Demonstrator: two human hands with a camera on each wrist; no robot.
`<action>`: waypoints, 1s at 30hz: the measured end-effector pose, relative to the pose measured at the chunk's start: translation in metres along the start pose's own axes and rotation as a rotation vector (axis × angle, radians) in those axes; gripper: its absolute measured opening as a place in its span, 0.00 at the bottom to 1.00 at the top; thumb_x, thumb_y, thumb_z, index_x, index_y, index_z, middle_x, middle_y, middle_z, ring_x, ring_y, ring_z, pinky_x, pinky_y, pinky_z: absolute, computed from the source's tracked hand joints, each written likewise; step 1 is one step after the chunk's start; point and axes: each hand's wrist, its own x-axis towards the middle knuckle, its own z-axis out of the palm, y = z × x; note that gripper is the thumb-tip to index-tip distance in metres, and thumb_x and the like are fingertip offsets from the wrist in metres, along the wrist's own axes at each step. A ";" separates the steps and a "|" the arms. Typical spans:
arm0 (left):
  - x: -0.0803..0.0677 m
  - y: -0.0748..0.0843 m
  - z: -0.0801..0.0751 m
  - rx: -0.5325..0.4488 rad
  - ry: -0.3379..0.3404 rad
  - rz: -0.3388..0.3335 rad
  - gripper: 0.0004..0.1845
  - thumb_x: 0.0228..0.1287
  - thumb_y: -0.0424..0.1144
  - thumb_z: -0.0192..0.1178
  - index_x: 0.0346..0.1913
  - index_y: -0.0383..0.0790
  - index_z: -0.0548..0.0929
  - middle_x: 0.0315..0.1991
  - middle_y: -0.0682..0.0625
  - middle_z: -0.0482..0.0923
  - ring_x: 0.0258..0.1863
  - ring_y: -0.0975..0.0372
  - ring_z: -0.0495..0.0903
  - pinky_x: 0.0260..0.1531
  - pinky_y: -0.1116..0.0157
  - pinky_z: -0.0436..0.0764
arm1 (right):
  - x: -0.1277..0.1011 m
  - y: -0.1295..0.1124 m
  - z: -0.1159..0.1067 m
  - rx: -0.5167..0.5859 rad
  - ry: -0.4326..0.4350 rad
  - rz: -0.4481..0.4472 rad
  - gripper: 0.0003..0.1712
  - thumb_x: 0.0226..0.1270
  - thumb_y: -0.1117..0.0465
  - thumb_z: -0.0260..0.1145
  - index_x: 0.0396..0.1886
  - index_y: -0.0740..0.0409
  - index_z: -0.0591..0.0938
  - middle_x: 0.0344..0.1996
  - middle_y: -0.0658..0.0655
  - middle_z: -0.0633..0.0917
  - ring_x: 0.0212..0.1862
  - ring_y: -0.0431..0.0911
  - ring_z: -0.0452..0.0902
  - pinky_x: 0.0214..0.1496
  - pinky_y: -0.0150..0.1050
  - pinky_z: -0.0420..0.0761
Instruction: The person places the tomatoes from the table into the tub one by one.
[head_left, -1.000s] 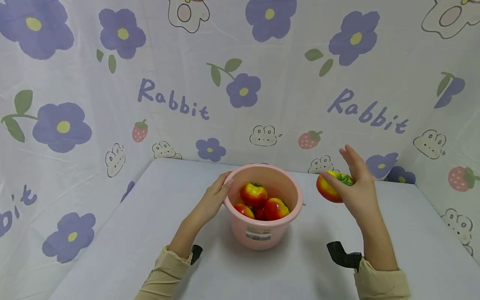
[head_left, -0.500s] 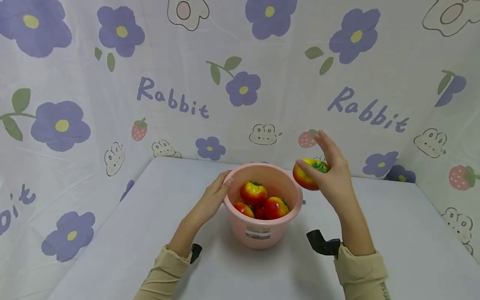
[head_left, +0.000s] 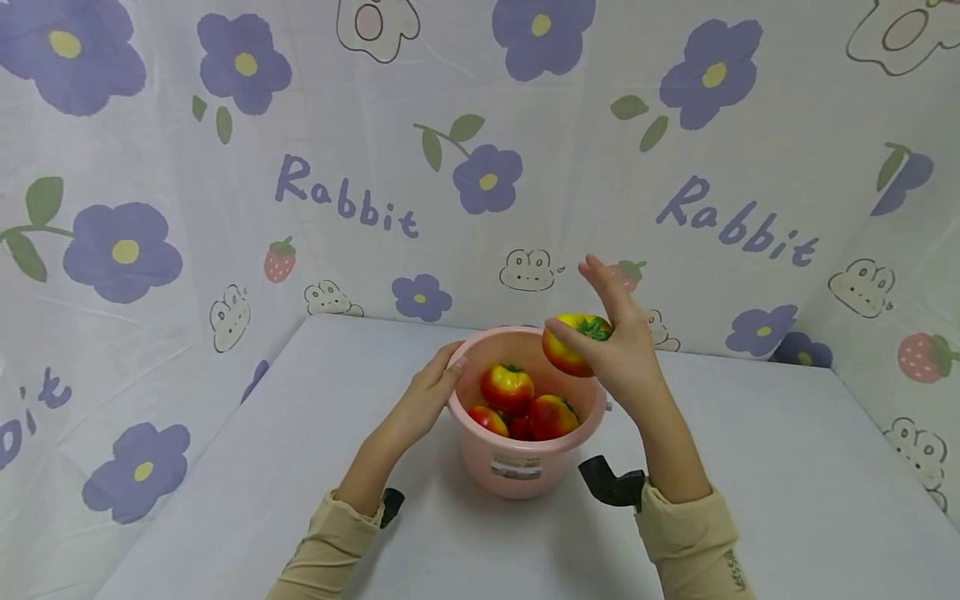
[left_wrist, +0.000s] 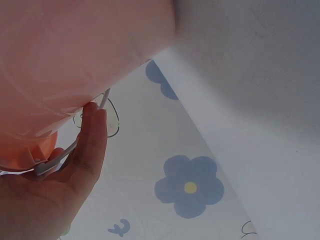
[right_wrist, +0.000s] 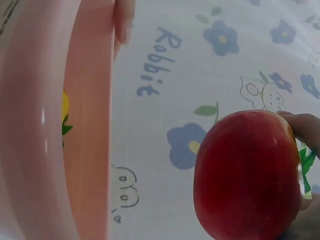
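Holding a red-and-yellow tomato with a green calyx, the right hand curls its fingers round it above the pink bucket's far rim. The left hand rests relaxed fingers against the bucket's side; 3 tomatoes lie inside, on the tabletop.

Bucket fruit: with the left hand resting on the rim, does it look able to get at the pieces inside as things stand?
Probably yes. The left hand rests on the bucket rim, which is open-topped, beside the fruit inside. The right hand holds another fruit over the far right rim, leaving the left side free.
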 end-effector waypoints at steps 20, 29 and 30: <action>-0.001 -0.001 -0.001 0.006 -0.004 -0.004 0.27 0.76 0.56 0.41 0.74 0.55 0.59 0.73 0.50 0.64 0.70 0.49 0.68 0.62 0.43 0.73 | -0.004 -0.008 0.027 0.010 -0.102 -0.014 0.46 0.64 0.46 0.67 0.76 0.30 0.53 0.76 0.46 0.61 0.79 0.50 0.49 0.71 0.69 0.58; -0.001 -0.002 -0.002 0.001 0.000 -0.004 0.27 0.76 0.56 0.40 0.74 0.55 0.59 0.74 0.51 0.63 0.71 0.50 0.67 0.64 0.42 0.71 | -0.009 0.000 0.021 0.004 -0.100 -0.007 0.40 0.69 0.42 0.59 0.76 0.30 0.53 0.76 0.46 0.61 0.79 0.51 0.49 0.70 0.72 0.55; -0.001 -0.002 -0.001 0.001 -0.002 -0.003 0.27 0.76 0.56 0.40 0.74 0.55 0.59 0.74 0.51 0.63 0.71 0.50 0.66 0.63 0.42 0.71 | -0.010 0.002 0.020 -0.001 -0.098 -0.010 0.39 0.70 0.42 0.58 0.76 0.30 0.54 0.76 0.46 0.61 0.79 0.51 0.49 0.70 0.72 0.55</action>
